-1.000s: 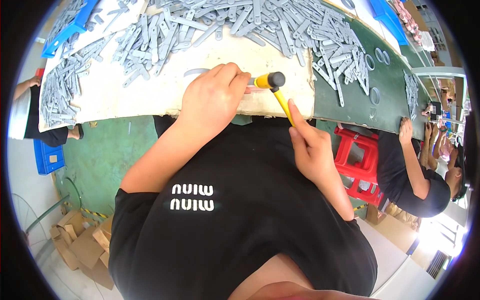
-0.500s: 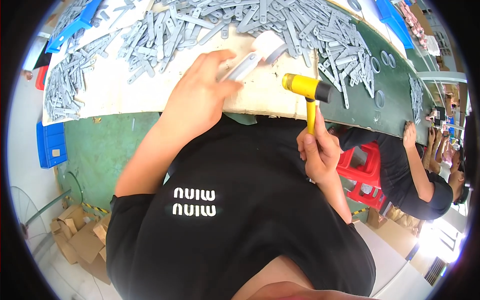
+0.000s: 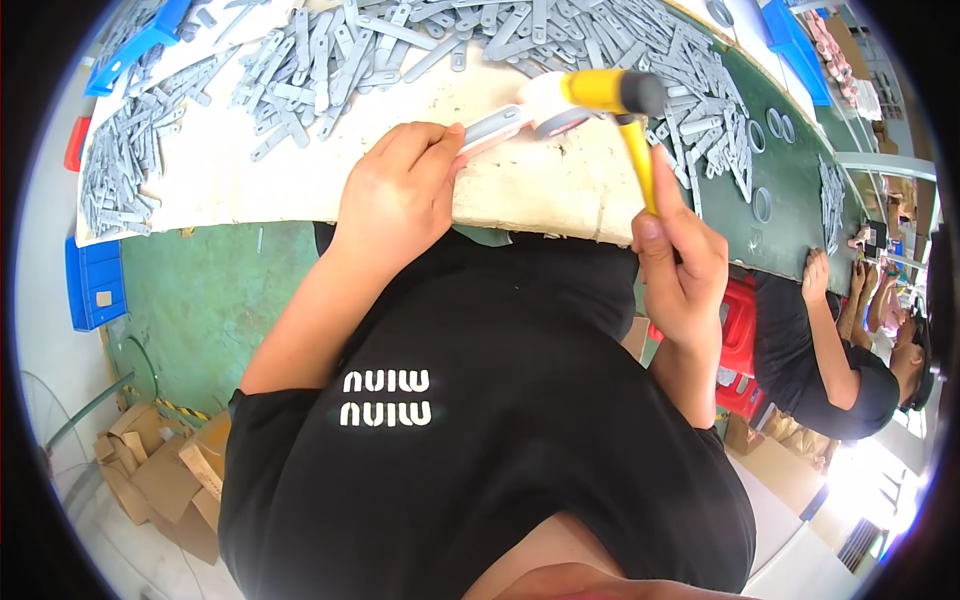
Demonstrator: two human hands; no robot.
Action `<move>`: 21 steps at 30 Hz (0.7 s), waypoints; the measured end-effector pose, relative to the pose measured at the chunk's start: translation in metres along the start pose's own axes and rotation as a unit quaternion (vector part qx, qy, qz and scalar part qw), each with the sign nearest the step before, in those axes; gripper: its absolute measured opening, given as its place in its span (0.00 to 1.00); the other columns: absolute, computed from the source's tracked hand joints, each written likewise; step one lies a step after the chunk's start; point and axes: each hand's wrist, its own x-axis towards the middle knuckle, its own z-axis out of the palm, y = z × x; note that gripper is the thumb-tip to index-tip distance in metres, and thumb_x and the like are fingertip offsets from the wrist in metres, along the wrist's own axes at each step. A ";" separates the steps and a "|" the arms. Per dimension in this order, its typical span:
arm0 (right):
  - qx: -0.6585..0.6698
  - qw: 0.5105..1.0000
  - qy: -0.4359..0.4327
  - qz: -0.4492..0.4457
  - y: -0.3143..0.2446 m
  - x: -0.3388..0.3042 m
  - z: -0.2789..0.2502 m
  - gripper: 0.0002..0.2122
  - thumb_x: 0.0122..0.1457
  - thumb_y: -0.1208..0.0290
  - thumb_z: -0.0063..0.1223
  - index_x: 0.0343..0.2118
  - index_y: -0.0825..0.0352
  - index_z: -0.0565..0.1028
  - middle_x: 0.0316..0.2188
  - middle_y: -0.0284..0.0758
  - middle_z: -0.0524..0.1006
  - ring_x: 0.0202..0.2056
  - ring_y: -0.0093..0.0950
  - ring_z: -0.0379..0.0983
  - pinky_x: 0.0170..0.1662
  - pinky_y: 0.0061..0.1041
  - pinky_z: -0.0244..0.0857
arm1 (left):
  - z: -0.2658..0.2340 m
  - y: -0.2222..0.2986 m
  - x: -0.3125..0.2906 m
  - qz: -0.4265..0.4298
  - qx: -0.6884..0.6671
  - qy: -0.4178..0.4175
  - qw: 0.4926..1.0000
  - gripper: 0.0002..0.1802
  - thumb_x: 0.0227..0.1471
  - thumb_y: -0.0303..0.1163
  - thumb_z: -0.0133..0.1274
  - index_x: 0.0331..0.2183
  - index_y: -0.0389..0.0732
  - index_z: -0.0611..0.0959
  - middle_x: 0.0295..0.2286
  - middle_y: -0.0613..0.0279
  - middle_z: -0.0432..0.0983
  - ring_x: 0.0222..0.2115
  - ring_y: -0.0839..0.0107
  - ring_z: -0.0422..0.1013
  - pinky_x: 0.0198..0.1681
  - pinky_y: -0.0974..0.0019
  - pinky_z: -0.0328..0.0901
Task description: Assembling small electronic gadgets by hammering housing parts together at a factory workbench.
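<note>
My left hand (image 3: 400, 190) is closed round the end of a white handle with a grey strip (image 3: 493, 124) set along it. The handle's far end meets a white round part (image 3: 543, 95) with a grey ring-shaped edge (image 3: 566, 123), lying over the pale tabletop (image 3: 540, 190). My right hand (image 3: 685, 265) grips the yellow shaft of a mallet (image 3: 598, 90) with a yellow and black head. The mallet head overlaps the white round part in view, partly hiding it; I cannot tell whether they touch.
Grey slotted strips (image 3: 360, 60) lie heaped along the far side of the table, with more at the left. Grey rings (image 3: 762, 203) rest on the green surface at right. A co-worker (image 3: 830, 350) sits at the right by a red stool (image 3: 738, 320). Cardboard boxes (image 3: 165, 465) stand at the lower left.
My right hand has raised the mallet up and away, bringing its head over the white round part. My left hand's fingers, spread and blurred before, have closed on the handle's end.
</note>
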 end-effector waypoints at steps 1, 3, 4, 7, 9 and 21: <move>-0.001 1.000 -0.001 0.000 0.000 -0.001 0.006 0.26 0.66 0.85 0.53 0.68 0.70 0.70 0.25 0.35 0.72 0.25 0.24 0.65 0.34 0.20 0.65 | 0.002 -0.001 0.001 -0.001 -0.001 0.000 1.000 0.16 0.47 0.17 0.65 0.41 0.32 0.87 0.35 0.53 0.81 0.31 0.54 0.78 0.32 0.57 0.73; 0.058 0.995 0.069 0.044 0.002 -0.006 0.020 0.27 0.66 0.85 0.52 0.69 0.72 0.68 0.25 0.37 0.73 0.26 0.24 0.68 0.36 0.21 0.67 | 0.005 -0.003 0.001 0.001 -0.018 0.005 1.000 0.16 0.47 0.16 0.65 0.41 0.31 0.86 0.34 0.54 0.79 0.29 0.55 0.77 0.31 0.58 0.73; 0.006 0.998 0.032 0.055 0.006 -0.009 0.025 0.27 0.66 0.84 0.52 0.69 0.73 0.66 0.25 0.42 0.74 0.25 0.30 0.71 0.38 0.23 0.69 | 0.005 -0.003 0.001 -0.001 -0.019 0.006 1.000 0.16 0.47 0.16 0.65 0.41 0.31 0.86 0.34 0.54 0.79 0.29 0.55 0.77 0.31 0.58 0.73; -0.035 0.987 -0.077 0.135 -0.004 0.005 0.035 0.25 0.66 0.84 0.51 0.67 0.74 0.67 0.25 0.48 0.75 0.25 0.44 0.72 0.38 0.27 0.70 | 0.006 -0.006 -0.003 0.005 -0.026 0.012 1.000 0.16 0.46 0.15 0.65 0.41 0.30 0.86 0.33 0.55 0.78 0.28 0.56 0.77 0.30 0.59 0.72; -0.035 0.989 -0.075 0.123 -0.014 0.006 0.022 0.25 0.66 0.84 0.51 0.67 0.74 0.68 0.25 0.50 0.76 0.25 0.44 0.75 0.37 0.28 0.70 | 0.006 -0.008 -0.003 0.017 -0.031 0.017 0.999 0.16 0.46 0.15 0.64 0.40 0.29 0.86 0.33 0.54 0.78 0.28 0.56 0.77 0.29 0.59 0.72; -0.128 0.990 0.016 -0.059 0.011 0.004 0.039 0.27 0.66 0.85 0.49 0.69 0.74 0.65 0.23 0.38 0.75 0.22 0.20 0.65 0.31 0.22 0.67 | 0.008 -0.008 -0.004 0.017 -0.043 0.023 0.999 0.17 0.45 0.14 0.64 0.41 0.29 0.85 0.31 0.54 0.76 0.28 0.57 0.75 0.29 0.59 0.71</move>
